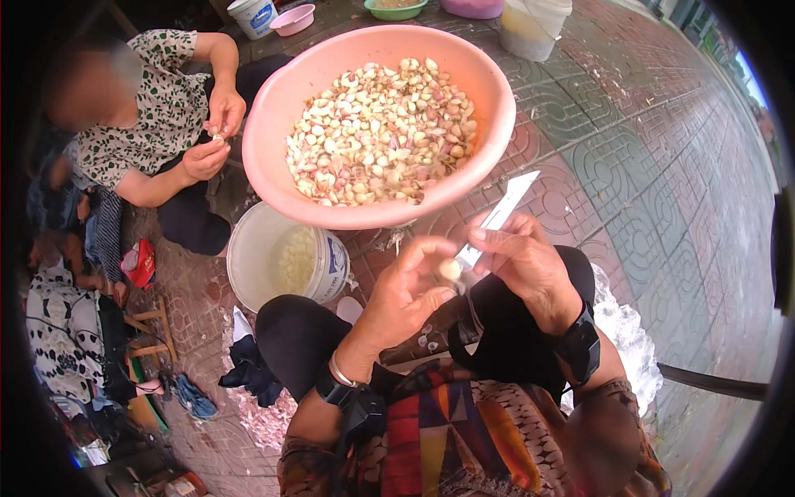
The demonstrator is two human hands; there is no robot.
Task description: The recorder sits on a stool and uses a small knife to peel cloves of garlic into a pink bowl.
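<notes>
A peeled-looking garlic clove point(450, 269) is pinched between the thumb and fingers of my left hand point(396, 302). My right hand point(530, 263) grips a slim white knife point(503, 211). Its slanted end points up and away, while its lower end meets the clove. Just beyond my hands stands a large pink basin point(373, 217) with many garlic cloves point(381, 132) in it, some still in purplish skin. Below its near left side is a white bucket point(240, 257) with pale peeled cloves point(296, 258) inside.
Across on the left, a person point(153, 124) in a leaf-print top holds something small in both hands. A white bucket point(530, 29) and coloured basins point(396, 10) stand at the back. Garlic skins point(261, 414) lie at my left, crumpled clear plastic point(621, 335) at my right.
</notes>
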